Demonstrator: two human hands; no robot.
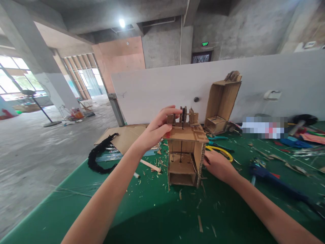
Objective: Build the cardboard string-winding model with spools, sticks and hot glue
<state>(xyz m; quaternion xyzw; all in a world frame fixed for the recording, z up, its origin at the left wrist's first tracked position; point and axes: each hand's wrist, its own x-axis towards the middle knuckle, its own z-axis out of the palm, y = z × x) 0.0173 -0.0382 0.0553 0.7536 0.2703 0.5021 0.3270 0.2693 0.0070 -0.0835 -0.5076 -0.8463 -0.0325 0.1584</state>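
Observation:
An upright cardboard box (181, 178), open at the front, stands before me with a shelf inside. On its overhanging cardboard top (188, 135), a small cardboard wheel (185, 114) with black thread round it sits between two upright cardboard supports. A thin dark line (181, 152) runs from there down to the shelf. My left hand (159, 125) grips the top's left side around one support, with the index fingertip at the wheel. Against the box's right side, my right hand (218, 165) is closed, its fingertips partly hidden behind the wall.
A second cardboard box (223, 101) stands at the back by the white partition (157, 91). Yellow-handled pliers (223, 150) and a blue glue gun (276, 181) lie to the right. On the left are black yarn (93, 162), a wooden stick (150, 165) and cardboard sheets (127, 135). Scraps litter the green table (142, 213).

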